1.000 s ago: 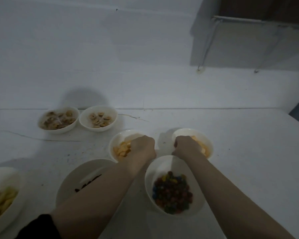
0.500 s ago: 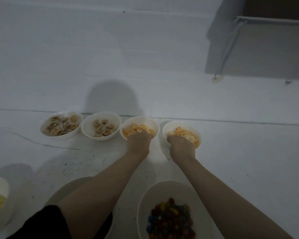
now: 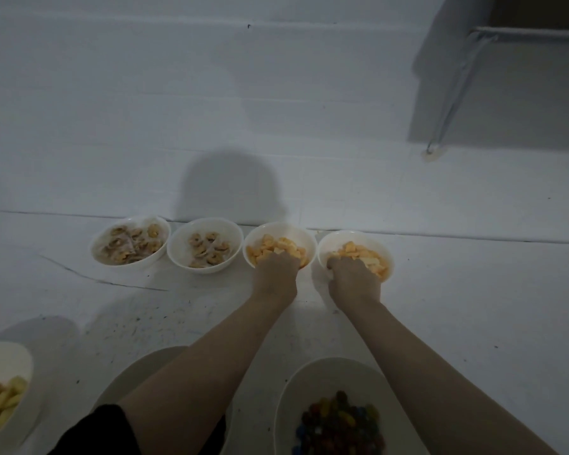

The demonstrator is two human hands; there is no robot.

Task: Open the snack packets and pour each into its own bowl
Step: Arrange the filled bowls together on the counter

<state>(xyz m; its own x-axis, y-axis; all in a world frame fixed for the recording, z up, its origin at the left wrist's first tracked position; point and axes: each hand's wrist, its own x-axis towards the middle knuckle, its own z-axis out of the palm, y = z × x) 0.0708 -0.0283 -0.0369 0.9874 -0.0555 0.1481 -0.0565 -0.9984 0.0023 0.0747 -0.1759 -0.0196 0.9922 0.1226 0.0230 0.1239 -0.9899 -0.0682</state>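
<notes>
Both orange-snack bowls had been pushed back from near the candy bowl [image 3: 334,418] to 12 o'clock, joining the far row. Left hand [image 3: 275,279] gripped one bowl [image 3: 278,239], right hand [image 3: 353,280] the other [image 3: 355,246], fingers curled over near rims. Pouring looked done; no packets visible.

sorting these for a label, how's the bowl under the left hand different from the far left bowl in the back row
The bowl under the left hand holds orange chunks; the far left bowl holds brown ring-shaped snacks. The left hand grips the orange bowl's near rim, while the far left bowl stands untouched. Both are white, similar in size, and sit in the same back row by the wall.
</notes>
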